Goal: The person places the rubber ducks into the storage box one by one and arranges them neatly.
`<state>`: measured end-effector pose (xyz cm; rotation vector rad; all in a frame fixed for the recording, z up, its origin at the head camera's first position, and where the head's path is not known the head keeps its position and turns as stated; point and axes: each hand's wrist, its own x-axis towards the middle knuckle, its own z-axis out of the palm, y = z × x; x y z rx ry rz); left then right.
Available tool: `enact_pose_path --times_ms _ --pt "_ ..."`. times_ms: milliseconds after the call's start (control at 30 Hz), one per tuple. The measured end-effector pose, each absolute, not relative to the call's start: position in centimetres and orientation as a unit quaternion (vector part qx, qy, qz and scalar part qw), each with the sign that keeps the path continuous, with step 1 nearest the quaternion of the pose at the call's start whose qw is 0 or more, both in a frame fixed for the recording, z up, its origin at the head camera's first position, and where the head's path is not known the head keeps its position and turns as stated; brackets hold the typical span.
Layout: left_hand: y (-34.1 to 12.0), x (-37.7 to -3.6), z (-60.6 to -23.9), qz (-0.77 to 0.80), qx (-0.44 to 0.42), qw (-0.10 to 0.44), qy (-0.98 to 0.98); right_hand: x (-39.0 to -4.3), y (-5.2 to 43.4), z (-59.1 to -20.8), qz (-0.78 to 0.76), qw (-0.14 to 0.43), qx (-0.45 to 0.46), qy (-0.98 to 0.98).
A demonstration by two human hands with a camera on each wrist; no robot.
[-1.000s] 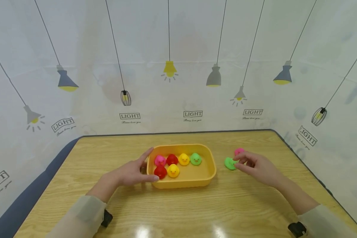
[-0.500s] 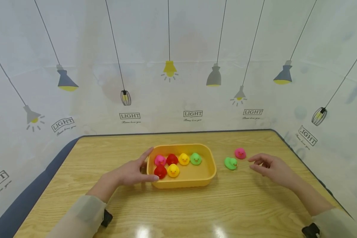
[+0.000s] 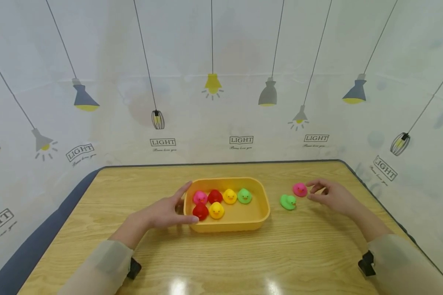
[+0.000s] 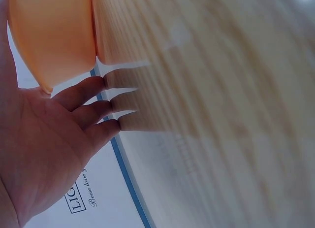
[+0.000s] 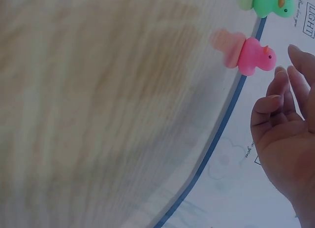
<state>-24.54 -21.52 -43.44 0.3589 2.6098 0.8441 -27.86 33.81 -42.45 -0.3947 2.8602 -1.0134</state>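
In the head view my left hand [image 3: 167, 212] rests at the left end of a yellow plastic basin [image 3: 227, 226]. Its thumb lies over the near rim and its index finger reaches the far corner. The left wrist view shows three other fingers, nearly straight, with their tips at the table beside the basin [image 4: 54, 36]. Right of the basin, my right hand [image 3: 332, 197] hovers with loosely bent fingers, thumb and index apart. Its fingertips are right beside a pink rubber duck [image 3: 300, 189]. A green rubber duck [image 3: 288, 202] sits just left of that, beak toward the hand.
Inside the basin sit several rubber ducks: a pink one [image 3: 200, 198], two red, two yellow and a green one [image 3: 244, 196]. The wooden table [image 3: 229, 262] ends at a dark blue edge before a white lamp-printed curtain [image 3: 192, 102].
My right hand first draws back right from the green duck, leaving it on the table, then moves slightly up and left to the pink duck. My left hand stays at the basin.
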Motion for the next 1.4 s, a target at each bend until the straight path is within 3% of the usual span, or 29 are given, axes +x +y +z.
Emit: enact_pose_path --times_ms 833,1067,1400 --pt "-21.2 -24.8 -43.2 0.301 0.131 0.189 0.925 -31.2 32.9 -44.1 -0.363 0.092 -0.087 0.923" --pt "-21.4 -24.8 -43.3 0.301 0.132 0.188 0.926 -30.9 32.8 -44.2 -0.359 0.081 -0.085 0.926" --pt "-21.6 -24.4 -43.3 0.301 0.13 0.188 0.926 -29.9 31.7 -42.7 -0.337 0.016 -0.117 0.934"
